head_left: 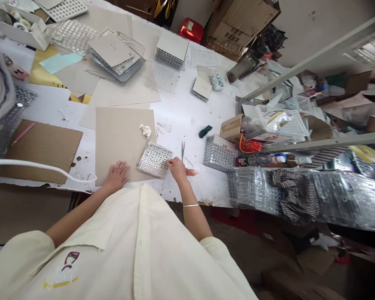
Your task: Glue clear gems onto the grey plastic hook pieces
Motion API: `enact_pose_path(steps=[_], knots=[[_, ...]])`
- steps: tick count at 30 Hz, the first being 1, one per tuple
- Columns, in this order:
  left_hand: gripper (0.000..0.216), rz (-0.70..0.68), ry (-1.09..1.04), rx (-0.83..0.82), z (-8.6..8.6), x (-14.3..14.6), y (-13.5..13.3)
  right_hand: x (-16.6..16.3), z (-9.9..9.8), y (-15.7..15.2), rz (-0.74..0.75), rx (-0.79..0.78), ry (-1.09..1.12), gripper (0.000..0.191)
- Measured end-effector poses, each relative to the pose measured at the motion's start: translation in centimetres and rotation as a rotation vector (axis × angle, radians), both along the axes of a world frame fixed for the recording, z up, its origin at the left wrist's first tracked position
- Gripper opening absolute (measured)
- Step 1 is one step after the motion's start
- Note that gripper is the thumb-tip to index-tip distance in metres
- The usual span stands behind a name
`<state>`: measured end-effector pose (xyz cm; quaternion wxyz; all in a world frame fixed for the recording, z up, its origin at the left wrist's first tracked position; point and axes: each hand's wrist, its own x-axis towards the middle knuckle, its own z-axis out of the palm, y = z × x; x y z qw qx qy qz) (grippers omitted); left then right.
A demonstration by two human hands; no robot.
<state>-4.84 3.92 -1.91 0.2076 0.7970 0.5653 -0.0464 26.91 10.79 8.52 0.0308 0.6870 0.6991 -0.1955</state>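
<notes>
My left hand (116, 176) lies flat with fingers spread on a large grey cardboard sheet (121, 137). At the right edge of a clear tray (155, 159) filled with rows of small shiny pieces, my right hand (176, 170) has its fingertips pinched together. Whatever sits in that pinch is too small to name. Above the tray rests a crumpled white scrap (146, 131). Dark tweezers (183, 151) lie just beyond my right hand, and a small pinkish-orange tube (191, 172) is beside its wrist.
A deeper stack of filled trays (220, 153) stands to the right, near a dark green bundle (205, 131). Card-topped stacks (171, 48) sit at the back. Brown cardboard (40, 152) and a white cable (43, 163) lie left. A metal shelf frame (325, 143) borders the right side.
</notes>
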Motion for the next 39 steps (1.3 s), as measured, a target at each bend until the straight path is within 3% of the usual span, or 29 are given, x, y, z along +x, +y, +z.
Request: enact_pose_path(steps=[4, 9, 17, 23, 28, 35, 39], knots=[[0.061, -0.012, 0.015, 0.008, 0.1, 0.0, 0.1, 0.5, -0.8, -1.8, 0.021, -0.036, -0.022, 0.021], [0.060, -0.021, 0.040, 0.007, 0.2, 0.0, 0.2, -1.3, -1.9, -1.7, 0.107, -0.061, -0.065, 0.025], [0.060, -0.025, 0.057, 0.016, -0.5, -0.1, 0.2, -1.7, -1.3, 0.2, 0.328, -0.146, -0.112, 0.021], [0.059, -0.001, -0.008, 0.042, -0.8, 0.1, -0.1, -1.4, -0.6, 0.8, 0.412, -0.165, -0.154, 0.017], [0.057, 0.035, -0.088, 0.042, -1.1, 0.7, -0.6, -2.4, 0.3, 1.2, 0.430, -0.102, -0.160, 0.024], [0.058, 0.035, -0.078, 0.017, -0.6, 0.6, -0.3, -8.5, -1.5, 4.4, 0.396, -0.039, -0.039, 0.027], [0.057, 0.036, -0.108, 0.000, 0.0, 0.6, -0.2, -8.6, -1.6, 4.6, 0.328, -0.025, 0.000, 0.028]])
